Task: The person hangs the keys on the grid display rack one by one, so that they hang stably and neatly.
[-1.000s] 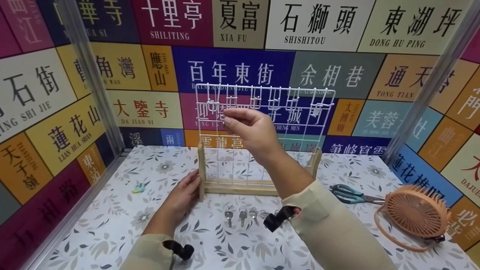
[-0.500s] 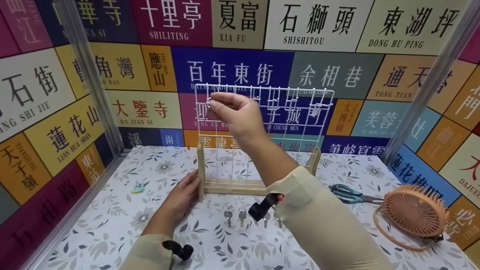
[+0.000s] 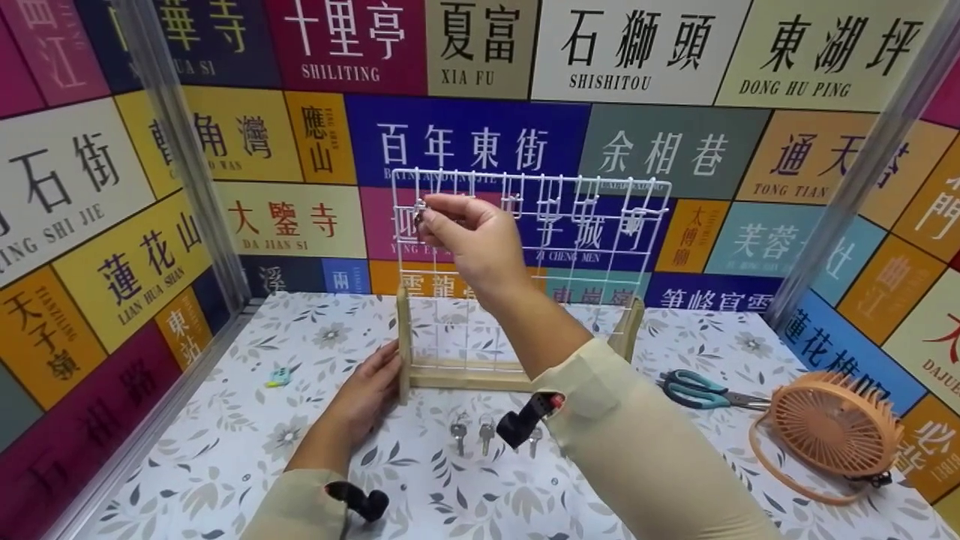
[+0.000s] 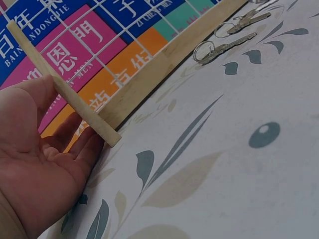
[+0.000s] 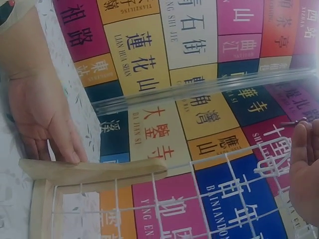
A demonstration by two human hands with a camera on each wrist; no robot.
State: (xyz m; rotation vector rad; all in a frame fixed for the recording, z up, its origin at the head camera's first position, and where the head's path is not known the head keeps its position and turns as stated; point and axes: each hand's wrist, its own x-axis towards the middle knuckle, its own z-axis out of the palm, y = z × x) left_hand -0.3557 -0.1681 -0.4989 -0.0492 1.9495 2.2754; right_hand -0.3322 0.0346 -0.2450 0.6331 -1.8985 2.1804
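Note:
A white wire grid rack (image 3: 517, 247) stands upright in a wooden base, with several small hooks along its upper part. My left hand (image 3: 367, 390) grips the rack's left wooden post (image 4: 65, 89), thumb and fingers to either side near its foot. Up at the grid's top left corner, my right hand (image 3: 480, 240) pinches a key on a ring (image 3: 420, 214) between thumb and fingertips, right by the leftmost hook. Fingers hide most of that key. In the right wrist view only a sliver of metal shows past the fingertips (image 5: 299, 130).
Several keys with rings (image 3: 486, 433) lie in a row in front of the base, partly behind the right wrist camera. Teal-handled pliers (image 3: 705, 391) and an orange fan (image 3: 836, 424) are at the right. A small teal item (image 3: 280, 376) lies at the left.
My right hand has moved left and slightly up with the key, from in front of the second hook to the leftmost one. My left hand has stayed on the post.

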